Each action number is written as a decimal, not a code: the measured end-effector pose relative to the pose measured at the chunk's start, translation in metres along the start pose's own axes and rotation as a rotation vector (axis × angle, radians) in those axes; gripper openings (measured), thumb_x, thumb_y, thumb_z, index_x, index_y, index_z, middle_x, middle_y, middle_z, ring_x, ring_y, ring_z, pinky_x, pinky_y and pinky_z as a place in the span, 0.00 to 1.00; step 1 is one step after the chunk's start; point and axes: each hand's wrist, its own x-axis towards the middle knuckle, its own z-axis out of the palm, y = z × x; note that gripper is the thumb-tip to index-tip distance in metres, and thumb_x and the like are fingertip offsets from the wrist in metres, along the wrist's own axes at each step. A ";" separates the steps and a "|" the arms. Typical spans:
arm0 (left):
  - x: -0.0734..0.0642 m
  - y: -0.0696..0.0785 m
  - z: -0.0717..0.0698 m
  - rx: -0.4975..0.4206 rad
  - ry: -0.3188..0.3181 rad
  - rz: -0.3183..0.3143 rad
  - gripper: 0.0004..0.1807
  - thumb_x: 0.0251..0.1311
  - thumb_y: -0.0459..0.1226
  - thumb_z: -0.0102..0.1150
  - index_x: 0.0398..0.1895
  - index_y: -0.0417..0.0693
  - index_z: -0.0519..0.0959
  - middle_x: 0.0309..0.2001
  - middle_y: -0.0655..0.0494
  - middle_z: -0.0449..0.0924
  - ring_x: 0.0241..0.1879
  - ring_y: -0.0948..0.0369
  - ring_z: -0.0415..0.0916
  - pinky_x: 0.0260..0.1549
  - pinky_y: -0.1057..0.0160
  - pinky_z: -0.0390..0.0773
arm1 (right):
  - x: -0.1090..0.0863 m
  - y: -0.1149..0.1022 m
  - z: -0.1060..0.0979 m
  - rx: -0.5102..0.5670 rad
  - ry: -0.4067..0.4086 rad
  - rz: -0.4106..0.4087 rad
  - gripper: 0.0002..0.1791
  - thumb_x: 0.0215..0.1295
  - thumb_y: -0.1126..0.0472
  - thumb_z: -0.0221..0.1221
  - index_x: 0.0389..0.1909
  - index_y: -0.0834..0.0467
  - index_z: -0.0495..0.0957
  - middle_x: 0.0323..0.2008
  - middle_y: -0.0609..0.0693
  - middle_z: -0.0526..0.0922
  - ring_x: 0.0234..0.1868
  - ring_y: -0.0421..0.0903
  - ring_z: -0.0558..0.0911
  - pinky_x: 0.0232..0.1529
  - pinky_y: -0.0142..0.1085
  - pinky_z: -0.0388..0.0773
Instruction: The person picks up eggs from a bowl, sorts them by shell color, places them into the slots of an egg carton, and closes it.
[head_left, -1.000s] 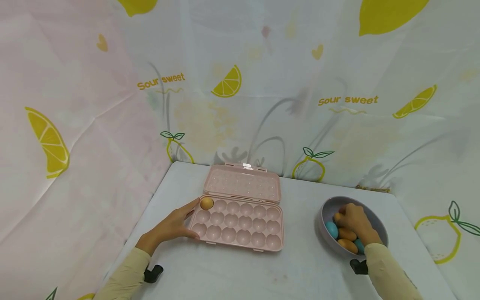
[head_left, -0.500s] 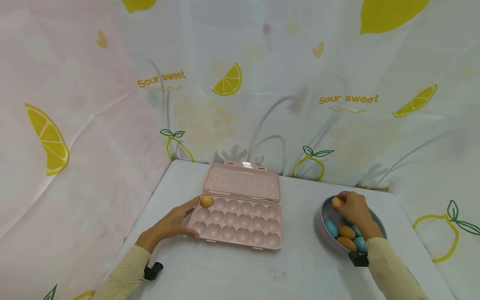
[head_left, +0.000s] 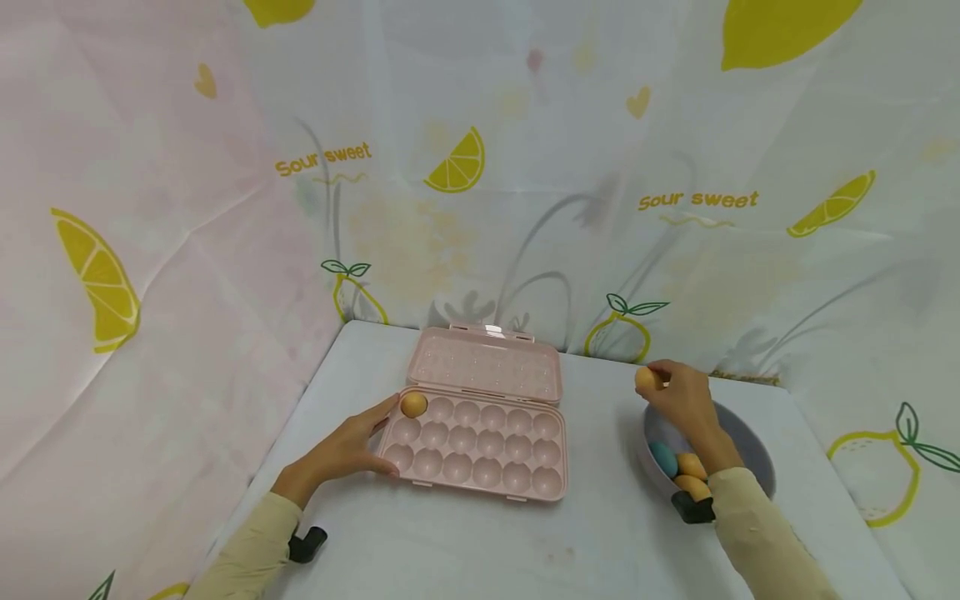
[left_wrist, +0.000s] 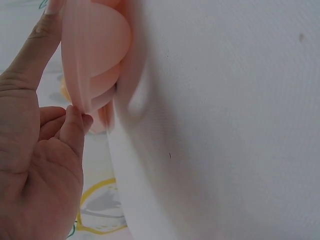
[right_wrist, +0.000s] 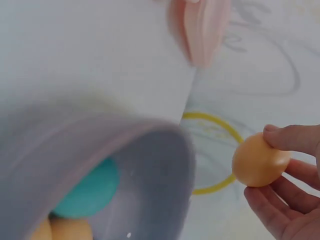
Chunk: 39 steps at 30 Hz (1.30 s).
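Observation:
A pink egg tray (head_left: pixel 480 487) lies with its hinged lid (head_left: pixel 486 367) folded back, and one brown egg (head_left: pixel 414 405) sits in its back left cup. My left hand (head_left: pixel 341 450) grips the tray's left end, thumb at the near corner and fingers toward the far one. Between thumb and fingertips, my right hand (head_left: pixel 688 404) pinches another brown egg (right_wrist: pixel 261 160), held above the left far rim of a grey bowl (head_left: pixel 753 446). Inside the bowl are a turquoise egg (right_wrist: pixel 90 190) and brown eggs (head_left: pixel 692 487); my right forearm hides part of its contents.
Everything stands on a white-covered table (head_left: pixel 480 550). Behind it and along the left hangs a lemon-print cloth (head_left: pixel 525 217), close to the lid's far edge. A black wrist mount (head_left: pixel 306 546) is on the left sleeve, another (head_left: pixel 692 507) on the right.
My right hand has lifted a brown egg out of the bowl and moved it up and to the left, past the rim. The left hand and the tray have stayed in place.

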 end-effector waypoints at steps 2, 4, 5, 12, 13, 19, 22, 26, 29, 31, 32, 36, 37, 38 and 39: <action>0.000 0.000 0.000 0.005 0.003 0.002 0.69 0.31 0.56 0.78 0.76 0.36 0.50 0.74 0.41 0.52 0.69 0.48 0.60 0.65 0.52 0.63 | 0.002 -0.007 0.006 0.023 0.009 -0.005 0.20 0.53 0.66 0.69 0.46 0.70 0.81 0.38 0.65 0.84 0.37 0.60 0.83 0.35 0.50 0.82; -0.001 0.000 -0.001 0.010 0.004 -0.001 0.70 0.31 0.57 0.78 0.76 0.37 0.50 0.74 0.41 0.52 0.69 0.48 0.60 0.65 0.52 0.63 | 0.005 -0.013 0.012 0.046 0.022 -0.009 0.20 0.52 0.66 0.70 0.46 0.70 0.81 0.38 0.65 0.84 0.36 0.59 0.84 0.34 0.50 0.84; -0.001 0.000 -0.001 0.010 0.005 -0.001 0.69 0.31 0.56 0.78 0.76 0.37 0.50 0.74 0.41 0.52 0.69 0.48 0.60 0.65 0.52 0.63 | 0.006 -0.017 0.015 0.059 0.029 -0.010 0.20 0.52 0.66 0.71 0.46 0.70 0.81 0.38 0.65 0.84 0.35 0.59 0.85 0.34 0.50 0.84; -0.003 -0.001 0.001 0.018 0.010 -0.011 0.69 0.31 0.57 0.78 0.76 0.38 0.51 0.74 0.42 0.52 0.69 0.49 0.59 0.66 0.52 0.62 | 0.013 -0.041 0.038 0.153 0.049 -0.042 0.21 0.50 0.68 0.72 0.46 0.70 0.82 0.38 0.64 0.85 0.39 0.59 0.85 0.37 0.49 0.86; -0.004 -0.001 0.001 0.020 0.012 -0.011 0.69 0.31 0.57 0.78 0.76 0.38 0.51 0.74 0.42 0.53 0.69 0.49 0.59 0.66 0.51 0.62 | 0.013 -0.044 0.041 0.165 0.047 -0.044 0.21 0.50 0.68 0.72 0.46 0.70 0.82 0.38 0.63 0.85 0.39 0.58 0.85 0.37 0.49 0.86; -0.004 0.000 0.001 0.016 0.011 -0.015 0.69 0.31 0.56 0.78 0.76 0.38 0.50 0.74 0.42 0.53 0.70 0.48 0.59 0.65 0.51 0.63 | 0.021 -0.065 0.061 0.246 0.045 -0.084 0.20 0.47 0.70 0.72 0.44 0.71 0.82 0.38 0.64 0.85 0.40 0.58 0.84 0.39 0.48 0.85; -0.005 0.000 0.001 0.012 0.013 -0.014 0.69 0.31 0.56 0.79 0.76 0.38 0.50 0.74 0.42 0.53 0.70 0.48 0.58 0.65 0.51 0.63 | 0.024 -0.076 0.071 0.288 0.032 -0.112 0.20 0.47 0.70 0.72 0.44 0.70 0.82 0.38 0.63 0.85 0.40 0.57 0.85 0.39 0.47 0.86; -0.004 -0.001 0.001 0.032 0.019 0.000 0.69 0.32 0.57 0.78 0.76 0.37 0.50 0.74 0.43 0.53 0.70 0.49 0.58 0.66 0.51 0.62 | 0.028 -0.091 0.086 0.349 0.017 -0.141 0.19 0.48 0.71 0.71 0.43 0.70 0.82 0.38 0.62 0.85 0.39 0.56 0.85 0.39 0.45 0.86; -0.004 -0.002 0.002 0.042 0.019 0.005 0.69 0.33 0.58 0.77 0.76 0.37 0.50 0.74 0.43 0.53 0.70 0.49 0.59 0.66 0.50 0.62 | 0.030 -0.104 0.098 0.380 -0.001 -0.160 0.19 0.47 0.72 0.71 0.43 0.70 0.83 0.38 0.61 0.85 0.39 0.55 0.85 0.39 0.44 0.86; -0.004 -0.002 0.002 0.034 0.018 0.004 0.69 0.32 0.57 0.77 0.76 0.38 0.50 0.74 0.43 0.53 0.70 0.49 0.59 0.66 0.51 0.62 | 0.031 -0.113 0.106 0.388 -0.016 -0.168 0.19 0.47 0.72 0.70 0.44 0.69 0.82 0.39 0.60 0.85 0.39 0.54 0.85 0.39 0.43 0.86; -0.004 -0.001 0.002 0.028 0.017 0.003 0.69 0.32 0.57 0.78 0.76 0.38 0.50 0.74 0.43 0.53 0.70 0.49 0.59 0.66 0.51 0.62 | 0.031 -0.118 0.110 0.391 -0.024 -0.169 0.20 0.47 0.72 0.70 0.45 0.68 0.82 0.40 0.59 0.85 0.39 0.54 0.85 0.39 0.42 0.86; -0.003 0.000 0.002 0.020 0.008 0.001 0.69 0.32 0.56 0.78 0.76 0.37 0.50 0.74 0.42 0.52 0.69 0.49 0.60 0.65 0.53 0.63 | 0.031 -0.134 0.124 0.401 -0.071 -0.168 0.21 0.48 0.72 0.69 0.47 0.67 0.83 0.41 0.58 0.84 0.41 0.52 0.85 0.39 0.39 0.86; -0.003 0.001 0.002 0.018 0.009 -0.001 0.69 0.32 0.56 0.78 0.76 0.38 0.51 0.74 0.42 0.52 0.69 0.49 0.60 0.65 0.53 0.63 | 0.031 -0.139 0.127 0.408 -0.089 -0.165 0.21 0.48 0.72 0.69 0.47 0.67 0.83 0.42 0.58 0.84 0.42 0.52 0.85 0.39 0.39 0.86; -0.003 0.001 0.002 0.018 0.009 -0.001 0.69 0.32 0.56 0.79 0.76 0.37 0.51 0.74 0.42 0.52 0.69 0.48 0.60 0.65 0.53 0.64 | 0.031 -0.143 0.131 0.412 -0.106 -0.165 0.21 0.48 0.72 0.69 0.48 0.67 0.82 0.42 0.58 0.84 0.42 0.52 0.84 0.39 0.38 0.86; -0.002 0.001 0.002 0.019 0.009 -0.002 0.69 0.32 0.55 0.79 0.76 0.37 0.51 0.74 0.42 0.53 0.69 0.49 0.59 0.65 0.53 0.63 | 0.030 -0.146 0.134 0.420 -0.123 -0.167 0.21 0.49 0.72 0.68 0.48 0.67 0.82 0.42 0.58 0.84 0.42 0.52 0.85 0.39 0.37 0.86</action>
